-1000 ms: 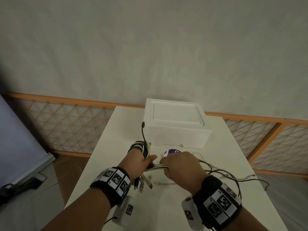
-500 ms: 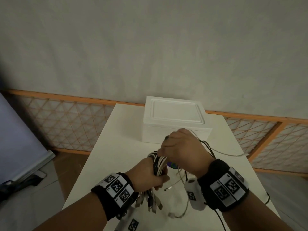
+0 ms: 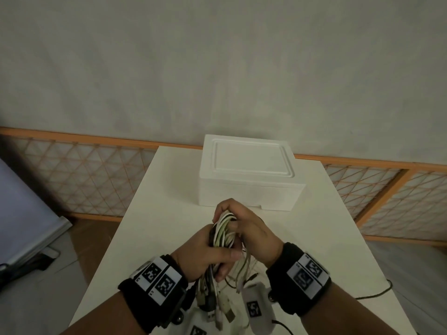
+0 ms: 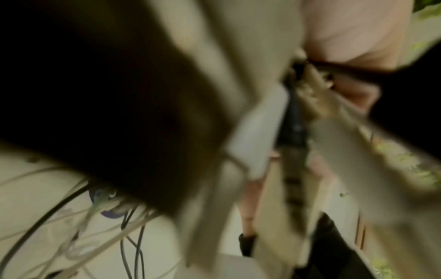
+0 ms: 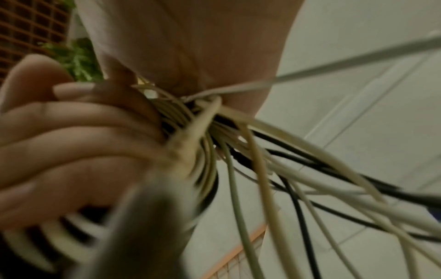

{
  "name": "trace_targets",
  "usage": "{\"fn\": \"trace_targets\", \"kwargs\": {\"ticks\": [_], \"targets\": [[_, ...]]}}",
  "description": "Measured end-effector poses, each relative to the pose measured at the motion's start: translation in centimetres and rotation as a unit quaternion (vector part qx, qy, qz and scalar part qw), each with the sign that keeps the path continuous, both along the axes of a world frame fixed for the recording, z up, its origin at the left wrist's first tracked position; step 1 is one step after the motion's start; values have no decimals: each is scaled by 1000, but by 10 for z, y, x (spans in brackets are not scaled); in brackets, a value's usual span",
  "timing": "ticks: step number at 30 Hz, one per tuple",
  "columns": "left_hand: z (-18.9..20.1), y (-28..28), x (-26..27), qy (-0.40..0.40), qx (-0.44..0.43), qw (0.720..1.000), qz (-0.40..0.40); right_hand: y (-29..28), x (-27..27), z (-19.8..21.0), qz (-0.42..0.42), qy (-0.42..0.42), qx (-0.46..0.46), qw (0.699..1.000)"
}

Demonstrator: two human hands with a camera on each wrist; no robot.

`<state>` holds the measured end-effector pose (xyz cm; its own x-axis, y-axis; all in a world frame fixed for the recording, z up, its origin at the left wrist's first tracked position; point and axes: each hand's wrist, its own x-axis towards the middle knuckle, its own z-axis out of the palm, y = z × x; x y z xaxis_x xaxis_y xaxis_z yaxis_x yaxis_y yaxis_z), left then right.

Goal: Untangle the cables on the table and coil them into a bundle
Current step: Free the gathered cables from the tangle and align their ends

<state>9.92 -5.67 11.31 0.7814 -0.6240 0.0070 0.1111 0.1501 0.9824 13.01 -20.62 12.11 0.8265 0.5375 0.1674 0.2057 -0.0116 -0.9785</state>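
Observation:
A bundle of white, cream and black cables (image 3: 223, 232) is held above the white table (image 3: 150, 228) between both hands. My left hand (image 3: 205, 252) grips the bundle from below, thumb across it, and plug ends (image 3: 217, 308) dangle under the wrist. My right hand (image 3: 239, 222) curls its fingers over the top loops of the cable bundle (image 5: 190, 136). In the right wrist view loose strands (image 5: 310, 179) trail away to the right. The left wrist view is blurred, with cables (image 4: 71, 236) lying on the table below.
A white foam box (image 3: 249, 172) stands at the back of the table, just beyond my hands. A thin black cable (image 3: 377, 292) hangs over the table's right edge. An orange lattice fence (image 3: 79, 172) runs behind, and floor lies on both sides.
Both hands have lifted the cables off the table. The right hand swept the strands up and over onto the loops that the left hand holds, and most loose strands on the right are gathered in.

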Motion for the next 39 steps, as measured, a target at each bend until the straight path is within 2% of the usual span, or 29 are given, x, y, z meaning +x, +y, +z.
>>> {"fn": "trace_targets", "kwargs": {"ticks": [2,5,8,11,15,18,21,23,28,30,33,36,39], "targets": [[-3,-1,7,-2,8,1000,11,5,5,-7,-31,17,38,999],[-5,-1,16,-4,21,999,33,16,10,-13,-111,-26,39,993],[-3,-1,22,-16,37,998,38,23,15,-13,-154,-16,73,985],[2,2,26,-20,33,999,11,23,20,-8,-139,0,81,987],[-1,3,33,-4,42,999,-22,23,23,-8,-121,50,138,982],[1,1,31,-18,49,997,-49,23,25,-7,-118,78,148,979],[4,-4,26,-23,39,997,-64,20,29,-6,-93,143,169,971],[3,-6,26,-18,28,997,-73,18,30,-4,-78,147,160,973],[-2,1,27,-23,-54,996,-62,18,28,-6,-105,58,103,987],[-6,2,25,6,-127,991,-33,16,26,-23,-133,27,76,988],[-11,2,25,85,-251,964,-8,12,12,-53,-147,-8,-12,989],[-17,2,24,113,-322,940,-17,12,1,-53,-136,67,20,988],[-17,1,21,110,-359,926,-33,12,-7,-44,-73,190,131,970]]}}
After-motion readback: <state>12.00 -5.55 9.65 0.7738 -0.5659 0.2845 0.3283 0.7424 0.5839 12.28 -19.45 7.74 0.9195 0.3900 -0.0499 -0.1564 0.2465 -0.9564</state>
